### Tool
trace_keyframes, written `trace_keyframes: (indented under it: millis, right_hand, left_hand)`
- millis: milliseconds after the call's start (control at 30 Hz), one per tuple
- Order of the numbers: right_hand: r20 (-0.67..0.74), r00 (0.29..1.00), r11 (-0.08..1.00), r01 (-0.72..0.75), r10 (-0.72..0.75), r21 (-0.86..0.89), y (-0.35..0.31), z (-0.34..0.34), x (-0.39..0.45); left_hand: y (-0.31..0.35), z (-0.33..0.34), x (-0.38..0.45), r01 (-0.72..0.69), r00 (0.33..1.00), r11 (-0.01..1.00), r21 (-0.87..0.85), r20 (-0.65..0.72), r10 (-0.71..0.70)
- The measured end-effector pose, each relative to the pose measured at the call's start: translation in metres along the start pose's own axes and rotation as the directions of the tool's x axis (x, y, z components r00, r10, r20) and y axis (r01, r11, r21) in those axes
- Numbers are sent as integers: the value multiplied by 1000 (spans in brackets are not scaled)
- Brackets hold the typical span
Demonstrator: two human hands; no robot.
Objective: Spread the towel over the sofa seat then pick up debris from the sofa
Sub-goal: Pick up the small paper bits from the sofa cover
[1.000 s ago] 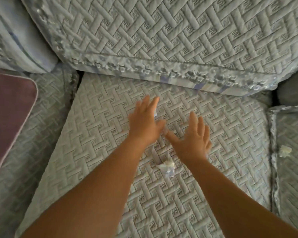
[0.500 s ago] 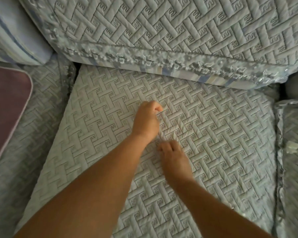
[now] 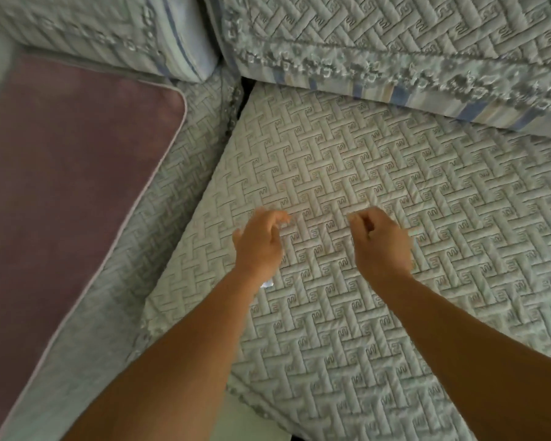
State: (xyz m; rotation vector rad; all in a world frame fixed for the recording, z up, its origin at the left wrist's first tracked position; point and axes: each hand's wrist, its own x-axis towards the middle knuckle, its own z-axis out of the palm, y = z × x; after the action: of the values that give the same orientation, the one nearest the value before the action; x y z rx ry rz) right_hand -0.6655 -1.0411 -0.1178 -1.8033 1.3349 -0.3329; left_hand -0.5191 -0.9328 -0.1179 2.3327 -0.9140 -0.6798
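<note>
No legible text or labels

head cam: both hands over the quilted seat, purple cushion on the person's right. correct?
Not quite. In the head view the purple cushion lies on the person's left, beside the quilted seat. The rest holds: the left hand and right hand are both over the seat, fingers curled.

1. Seat cover (image 3: 379, 173): quilted cloth, matt, stitched in a raised basket-weave relief; pale grey-green.
2. Back cushion (image 3: 395, 27), upper right of the frame: the same quilted cloth, edged with nubbly, tufted trim and a smooth striped band.
3. Purple cushion (image 3: 61, 173), left of the frame: plain smooth cloth, matt, with a pale piped edge.
4. Scrap (image 3: 267, 284), beside the left wrist: small, white, faintly glossy; material unclear.
</note>
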Motion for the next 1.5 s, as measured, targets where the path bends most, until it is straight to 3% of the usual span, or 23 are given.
trace_keyframes:
  millis: [133,233,300,367,433,567,667,767,933,1133,1267,1367,1500]
  right_hand:
    - [-30,999,1000,19,-19,18,-1,9,-11]
    - [95,993,997,71,-69,-18,-3,23,-19]
    - [235,968,971,140,-93,-192,1,34,-30]
    - [323,944,917,188,-70,-353,7,43,-45]
    - [312,947,876,212,-75,-433,13,53,-56]
    - [212,970,891,201,-121,-407,11,65,-69]
    - [275,955,884,220,-109,-413,9,67,-72]
    - [306,952,911,146,-23,-387,3,61,-62]
    - [25,996,979,-80,86,-185,7,14,-53]
    - [-245,957,981,-180,157,-75,52,-73,-55]
    - [-339,908,970,-225,244,93,89,-116,-62]
    - [-414,879,969,-247,236,29,118,-139,-69]
    - [-419,859,954,-292,294,70,154,-162,-91]
  left_hand:
    - [-14,12,-30,9,999,999,-51,-36,-11]
    - [-15,21,-38,-16,998,997,-72,-69,11]
    - [-20,25,-43,-31,995,999,-8,-94,30]
    - [-32,27,-50,-50,993,984,173,-97,67]
    - [-45,29,-58,-45,994,957,288,-80,71]
    - [-55,41,-78,19,986,952,304,-161,32]
    - [-60,47,-76,-27,986,926,375,-140,86]
    - [-45,41,-52,-62,992,966,250,-87,87]
    - [32,65,-33,-247,969,969,14,-26,247]
    - [131,122,-56,-335,931,920,-202,79,356]
    - [178,157,-74,-376,902,903,-208,140,408]
    - [200,183,-86,-420,872,886,-196,185,454]
    - [211,215,-105,-500,813,854,-145,260,520]
